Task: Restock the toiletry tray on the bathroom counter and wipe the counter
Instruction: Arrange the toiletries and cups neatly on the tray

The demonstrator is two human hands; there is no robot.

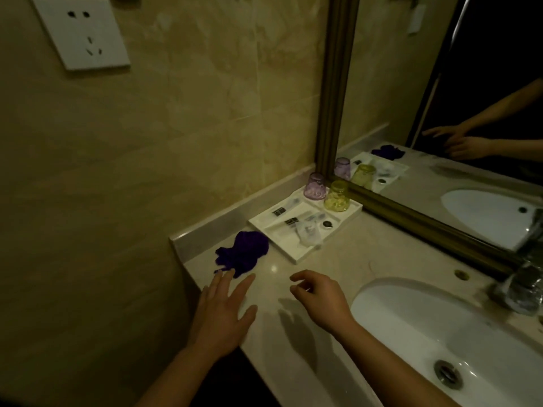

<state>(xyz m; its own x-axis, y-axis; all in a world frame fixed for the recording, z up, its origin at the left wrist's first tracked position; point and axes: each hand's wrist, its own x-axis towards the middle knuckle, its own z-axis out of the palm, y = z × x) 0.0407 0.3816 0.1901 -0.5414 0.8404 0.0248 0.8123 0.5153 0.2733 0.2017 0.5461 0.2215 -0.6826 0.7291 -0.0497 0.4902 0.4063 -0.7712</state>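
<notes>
A white toiletry tray point(296, 255) lies on the beige counter point(338, 259) in the corner by the mirror. It holds small wrapped toiletries point(307, 233), a purple cup point(316, 186) and a yellow cup point(337, 196), both upside down. A crumpled purple cloth point(244, 251) lies left of the tray. My left hand point(224, 312) hovers flat with fingers spread, fingertips just short of the cloth. My right hand point(318, 299) hovers over the counter with fingers loosely curled and holds nothing.
A white sink basin point(411, 327) with a drain point(448, 374) fills the right side, with a chrome tap point(526, 283) behind it. A framed mirror point(440, 113) runs along the back. A wall socket point(82, 33) sits high on the left wall. The counter ends at the left wall.
</notes>
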